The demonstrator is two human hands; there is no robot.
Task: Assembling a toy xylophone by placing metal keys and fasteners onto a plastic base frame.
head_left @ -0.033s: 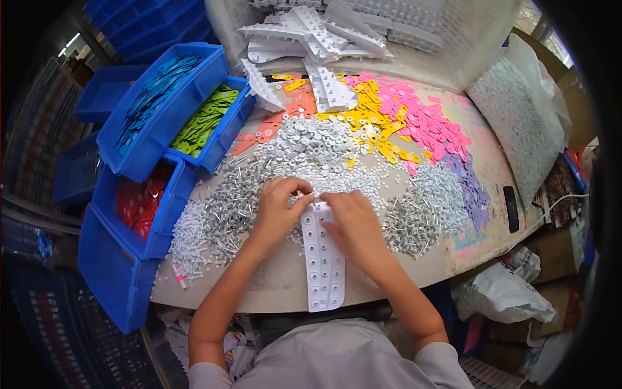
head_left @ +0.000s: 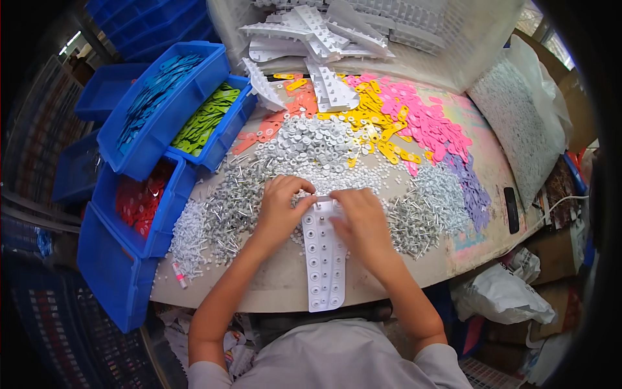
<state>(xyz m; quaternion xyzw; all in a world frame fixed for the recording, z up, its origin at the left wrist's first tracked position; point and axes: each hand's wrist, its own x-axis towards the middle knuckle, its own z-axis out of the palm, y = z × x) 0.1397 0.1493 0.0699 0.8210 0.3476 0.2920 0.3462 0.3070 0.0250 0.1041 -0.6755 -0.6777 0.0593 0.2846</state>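
A long white plastic strip (head_left: pixel 325 272) with rows of round fittings and small pins lies lengthwise in front of me, its near end at the table's front edge. At its far end my left hand (head_left: pixel 283 206) is closed, thumb and forefinger together by the strip's far left corner. Whatever they pinch is too small to make out. My right hand (head_left: pixel 360 220) rests over the far right corner, forefinger stretched towards the left fingertips and thumb spread apart above the strip. Loose metal pins (head_left: pixel 227 211) surround the left hand, and small white discs (head_left: pixel 317 144) lie just beyond both.
Blue bins (head_left: pixel 139 170) on the left hold blue, green and red tags. Piles of yellow tags (head_left: pixel 369 113), pink tags (head_left: pixel 424 120) and purple tags (head_left: pixel 470 188) spread across the back right. More white strips (head_left: pixel 317 35) are heaped behind. A black object (head_left: pixel 511 209) lies at the right edge.
My right hand has shifted slightly to the right, its forefinger a little farther from the left fingertips. The left hand and the strip have barely moved.
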